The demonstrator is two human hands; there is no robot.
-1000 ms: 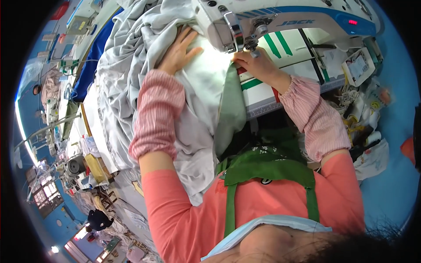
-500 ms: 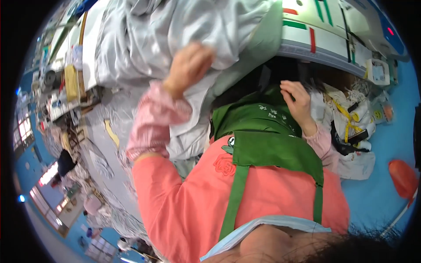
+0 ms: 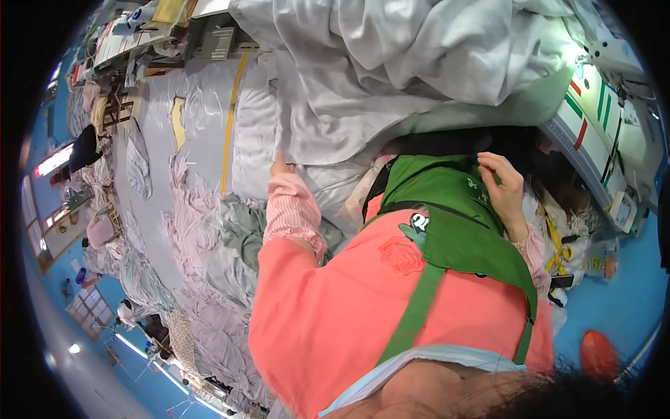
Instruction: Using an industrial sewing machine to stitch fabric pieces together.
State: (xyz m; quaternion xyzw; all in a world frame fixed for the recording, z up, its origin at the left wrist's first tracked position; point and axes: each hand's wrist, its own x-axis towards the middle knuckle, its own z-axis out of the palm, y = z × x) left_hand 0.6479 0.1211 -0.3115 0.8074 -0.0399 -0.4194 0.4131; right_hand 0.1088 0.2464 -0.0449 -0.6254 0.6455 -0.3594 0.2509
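Observation:
A large light grey cloth (image 3: 335,119) lies in folds across the sewing table and hangs over its near edge. At the lower left corner of this cloth is my left hand (image 3: 282,167); one finger shows on the cloth's edge, and the others are hidden by it. The hand appears closed on that edge. My right hand (image 3: 504,192) is beside the green apron (image 3: 453,230) on my lap, fingers loosely bent and apart, nothing in them. A pale green strip of cloth (image 3: 502,112) runs along the table's near edge towards the lit sewing machine (image 3: 614,56).
Left of the grey cloth, a yellow tape (image 3: 234,119) is fixed along a grey surface. Heaps of pinkish cloth (image 3: 199,244) and grey-green cloth (image 3: 244,234) lie nearer me. At right are a yellow measuring tape (image 3: 556,244) and a red bag-like object (image 3: 598,355) over the blue floor.
The view has swung left. My left hand has come down from above the grey cloth to its lower left corner. My right hand stays by the apron.

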